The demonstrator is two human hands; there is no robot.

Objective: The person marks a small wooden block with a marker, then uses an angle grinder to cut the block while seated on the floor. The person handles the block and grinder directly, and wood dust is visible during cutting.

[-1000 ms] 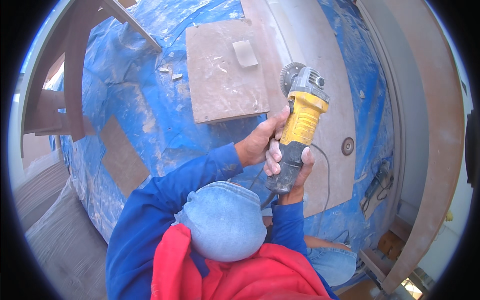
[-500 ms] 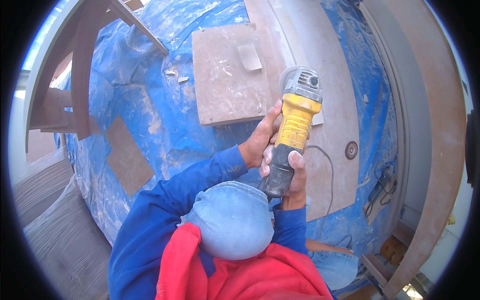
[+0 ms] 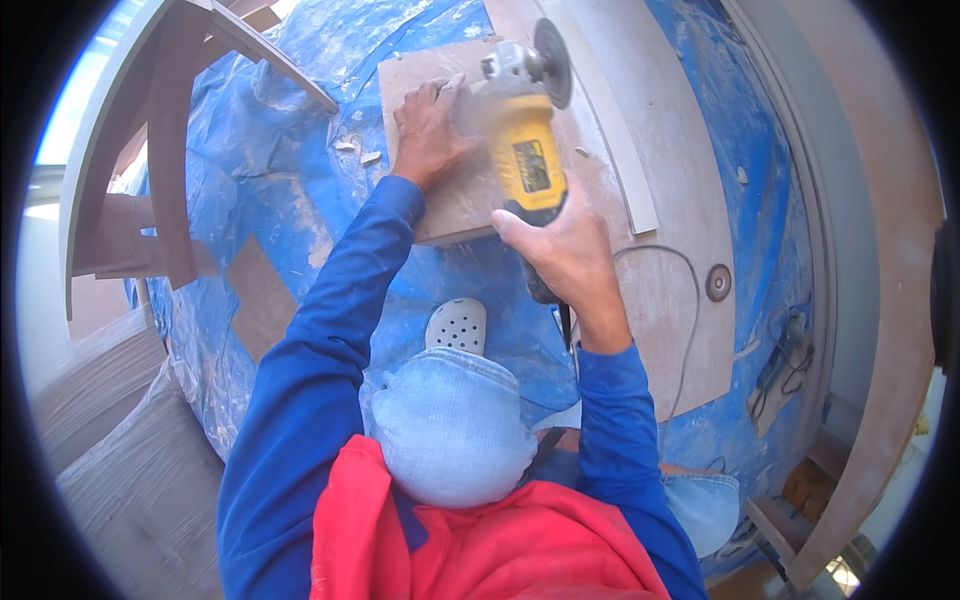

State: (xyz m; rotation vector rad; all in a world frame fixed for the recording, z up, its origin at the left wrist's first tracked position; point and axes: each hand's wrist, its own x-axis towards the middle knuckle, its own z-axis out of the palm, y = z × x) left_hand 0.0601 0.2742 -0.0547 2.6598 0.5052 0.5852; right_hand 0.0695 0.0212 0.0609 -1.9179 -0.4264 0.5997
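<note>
My right hand (image 3: pixel 560 250) grips the black handle of a yellow angle grinder (image 3: pixel 525 140), its disc (image 3: pixel 552 62) tilted upright at the tool's right. My left hand (image 3: pixel 425 135) is on a dusty square board (image 3: pixel 455 220), fingers curled beside the grinder; whatever they hold is hidden and blurred. A long white strip (image 3: pixel 625 185) lies right of the board on a large curved panel (image 3: pixel 690 330). A loose disc (image 3: pixel 717 282) and a grey cord (image 3: pixel 690 265) lie on that panel.
Dusty blue sheeting (image 3: pixel 250 150) covers the floor. Curved wooden frames (image 3: pixel 170 150) stand at left, another curved piece (image 3: pixel 870 340) at right. Another power tool (image 3: pixel 775 365) lies at right. My shoe (image 3: pixel 455 322) and wrapped padding (image 3: pixel 130 450) are low in view.
My left hand has left the grinder and moved up-left onto the square board. My right hand has carried the grinder up and left, turning its disc to the right. My shoe has come into view.
</note>
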